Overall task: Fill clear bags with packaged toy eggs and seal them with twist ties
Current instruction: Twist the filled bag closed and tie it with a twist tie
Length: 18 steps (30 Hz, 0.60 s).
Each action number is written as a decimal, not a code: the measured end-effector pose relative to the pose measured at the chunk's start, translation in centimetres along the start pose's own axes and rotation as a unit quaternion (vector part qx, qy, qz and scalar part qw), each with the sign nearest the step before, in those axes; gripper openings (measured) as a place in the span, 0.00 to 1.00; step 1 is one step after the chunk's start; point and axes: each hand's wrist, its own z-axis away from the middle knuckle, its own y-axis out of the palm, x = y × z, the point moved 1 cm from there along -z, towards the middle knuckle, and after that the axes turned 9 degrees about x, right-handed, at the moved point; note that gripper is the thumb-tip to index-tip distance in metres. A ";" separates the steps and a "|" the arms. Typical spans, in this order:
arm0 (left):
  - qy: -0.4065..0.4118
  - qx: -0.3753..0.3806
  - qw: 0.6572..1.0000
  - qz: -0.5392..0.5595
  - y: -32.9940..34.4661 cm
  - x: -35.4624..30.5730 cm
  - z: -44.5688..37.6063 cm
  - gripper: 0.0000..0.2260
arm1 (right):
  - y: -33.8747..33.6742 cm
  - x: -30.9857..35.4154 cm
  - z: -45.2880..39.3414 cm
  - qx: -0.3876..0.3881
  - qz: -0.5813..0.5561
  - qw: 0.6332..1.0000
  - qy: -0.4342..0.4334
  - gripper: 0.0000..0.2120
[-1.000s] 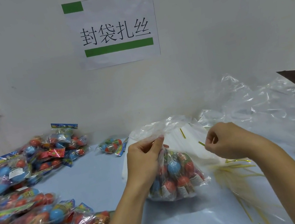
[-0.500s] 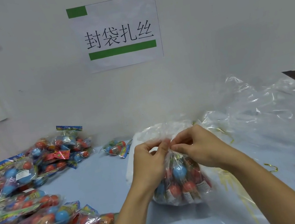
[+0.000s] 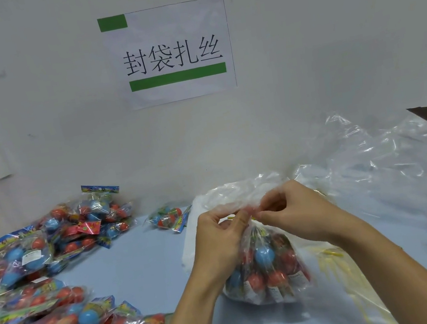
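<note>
Clear bag (image 3: 265,269) on blue table (image 3: 145,265), upright, bulging with red and blue toy eggs (image 3: 264,257). Neck gathered tight by left hand (image 3: 221,243), fingers curled round it, likely to keep contents in. Right hand (image 3: 298,212) pinching yellow twist tie (image 3: 230,217) at neck, seemingly winding it.

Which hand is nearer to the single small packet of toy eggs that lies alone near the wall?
Left. The left hand grips the filled clear bag's neck just right of the small lone egg packet; the right hand pinches there too, farther right.
</note>
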 end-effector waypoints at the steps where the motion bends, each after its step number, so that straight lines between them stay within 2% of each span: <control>1: 0.004 0.009 1.000 0.002 0.0 -0.1 0.1 0.05 | 0.1 0.0 0.0 0.004 0.003 1.000 -0.006 0.08; 6: 0.006 0.008 1.000 -0.003 -0.1 -0.2 0.2 0.06 | -0.1 0.0 0.0 0.021 -0.037 0.999 -0.010 0.06; 12: 0.009 0.010 1.000 -0.018 -0.1 -0.6 0.3 0.06 | -0.3 -0.1 -0.1 0.013 -0.082 0.997 0.000 0.08; 18: 0.009 0.005 1.000 -0.025 0.0 -1.0 0.5 0.11 | -0.5 -0.2 0.1 0.055 -0.136 0.989 0.018 0.09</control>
